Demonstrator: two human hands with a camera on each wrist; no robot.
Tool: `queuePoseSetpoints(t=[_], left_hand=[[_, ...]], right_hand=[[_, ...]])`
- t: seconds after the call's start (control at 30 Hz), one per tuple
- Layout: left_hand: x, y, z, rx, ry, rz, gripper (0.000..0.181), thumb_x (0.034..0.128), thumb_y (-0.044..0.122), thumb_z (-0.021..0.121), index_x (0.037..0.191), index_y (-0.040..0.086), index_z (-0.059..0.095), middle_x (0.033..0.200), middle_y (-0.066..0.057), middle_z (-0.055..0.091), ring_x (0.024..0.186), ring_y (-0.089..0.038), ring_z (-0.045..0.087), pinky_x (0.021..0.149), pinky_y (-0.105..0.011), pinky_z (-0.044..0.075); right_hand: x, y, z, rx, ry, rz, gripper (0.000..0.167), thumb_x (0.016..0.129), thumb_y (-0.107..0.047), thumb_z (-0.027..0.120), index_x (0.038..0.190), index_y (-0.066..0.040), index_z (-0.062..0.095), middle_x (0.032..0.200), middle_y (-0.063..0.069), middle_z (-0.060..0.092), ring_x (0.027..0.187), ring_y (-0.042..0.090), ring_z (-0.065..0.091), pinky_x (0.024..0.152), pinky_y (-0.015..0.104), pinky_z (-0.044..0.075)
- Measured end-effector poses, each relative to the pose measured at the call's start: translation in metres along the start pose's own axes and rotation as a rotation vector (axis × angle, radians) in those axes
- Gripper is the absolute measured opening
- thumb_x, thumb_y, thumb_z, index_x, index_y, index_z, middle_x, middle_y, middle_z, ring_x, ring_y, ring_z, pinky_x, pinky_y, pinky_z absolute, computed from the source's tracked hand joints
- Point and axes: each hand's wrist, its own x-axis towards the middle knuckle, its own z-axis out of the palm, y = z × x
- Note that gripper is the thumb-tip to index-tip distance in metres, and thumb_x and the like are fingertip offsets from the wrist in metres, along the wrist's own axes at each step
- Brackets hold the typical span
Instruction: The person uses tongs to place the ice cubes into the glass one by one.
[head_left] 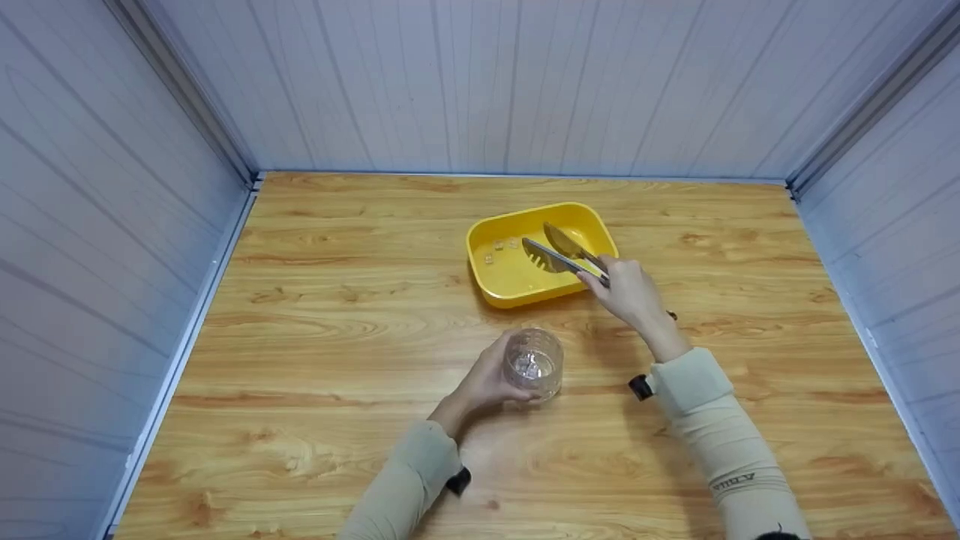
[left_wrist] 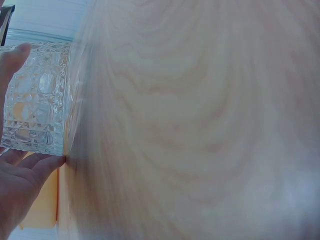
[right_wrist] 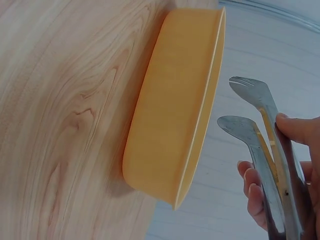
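Observation:
My left hand (head_left: 491, 379) grips a clear glass (head_left: 534, 364) that stands on the table; the left wrist view shows its cut pattern, with fingers and thumb around the glass (left_wrist: 37, 100). Something clear lies in the bottom of it. My right hand (head_left: 626, 292) holds metal tongs (head_left: 570, 259), their two ends spread apart above a yellow tray (head_left: 517, 292). One end is slotted like a fork, the other is spoon-like, and nothing sits between them in the right wrist view. Several small clear cubes (head_left: 499, 245) lie at the left side of the tray.
The wood-grain table (head_left: 337, 300) extends around the tray and glass. Pale panels (head_left: 480, 90) rise behind it and at both sides. Dark wrist-worn pieces show by each sleeve (head_left: 694, 382).

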Motion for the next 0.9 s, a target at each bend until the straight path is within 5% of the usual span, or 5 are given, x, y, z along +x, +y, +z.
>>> queuePoseSetpoints(t=[0.27,0.9], left_hand=[[-0.001,0.007,-0.002,-0.003,-0.009,-0.041,0.094,0.0506,-0.002,0.082,0.131,-0.002,0.032,0.124,-0.021,0.044,0.115,-0.035,0.041,0.100,-0.043,0.031],[0.000,0.005,-0.001,0.014,-0.005,-0.009,0.094,0.0485,-0.001,0.083,0.128,-0.005,0.033,0.123,-0.021,0.045,0.114,-0.035,0.042,0.100,-0.043,0.031]], right_hand=[[0.014,0.001,0.008,-0.026,-0.011,0.019,0.035,0.086,-0.034,0.055,0.080,0.000,0.057,0.055,0.005,0.042,0.045,0.016,0.037,0.037,0.026,0.028],[0.041,0.000,0.022,-0.130,-0.025,0.059,0.040,0.084,-0.033,0.058,0.088,0.006,0.061,0.071,0.019,0.058,0.062,0.033,0.055,0.053,0.045,0.045]])
